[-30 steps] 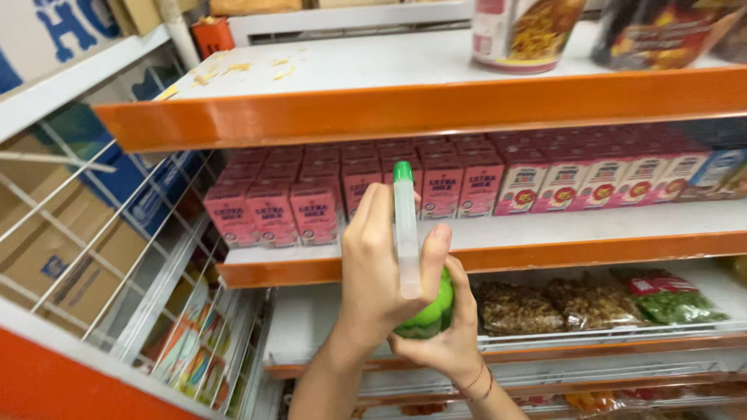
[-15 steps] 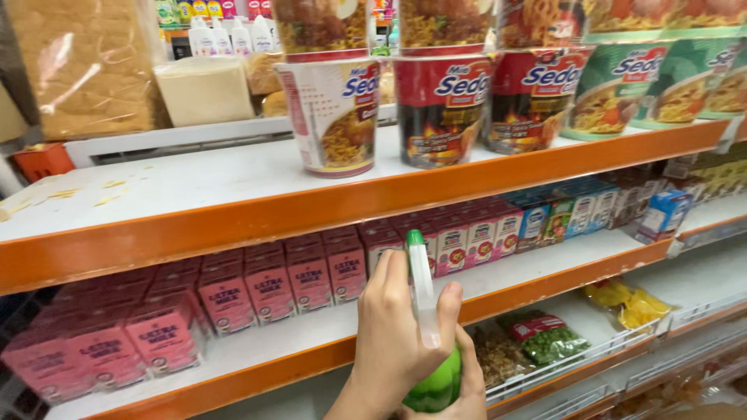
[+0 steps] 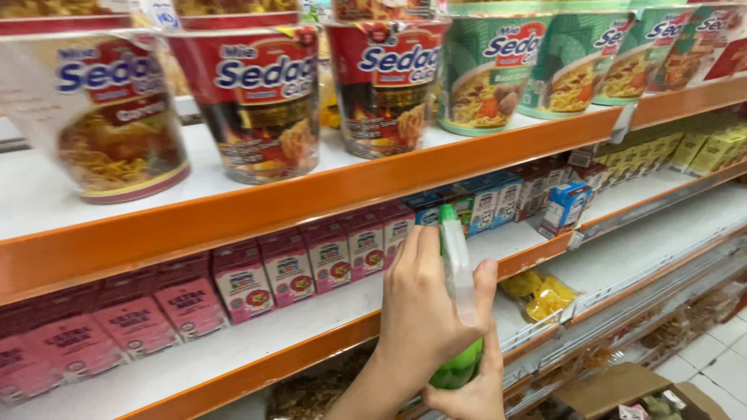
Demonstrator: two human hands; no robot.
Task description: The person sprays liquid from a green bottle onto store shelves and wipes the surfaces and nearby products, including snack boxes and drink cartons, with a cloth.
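There, in front of the orange-edged shelf (image 3: pixel 257 206) of pink cartons (image 3: pixel 241 280), we held a green spray bottle (image 3: pixel 459 311) upright, our left hand (image 3: pixel 424 315) wrapped around its neck and our right hand (image 3: pixel 471 393) cupped beneath its green base.

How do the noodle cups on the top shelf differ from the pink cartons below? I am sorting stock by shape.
The noodle cups are round, tapered and large; the pink cartons are small and rectangular. The cups come in red, white and green designs, while the cartons are all pink. The cups stand spaced apart; the cartons sit packed side by side. Both stand upright on orange-edged shelves.
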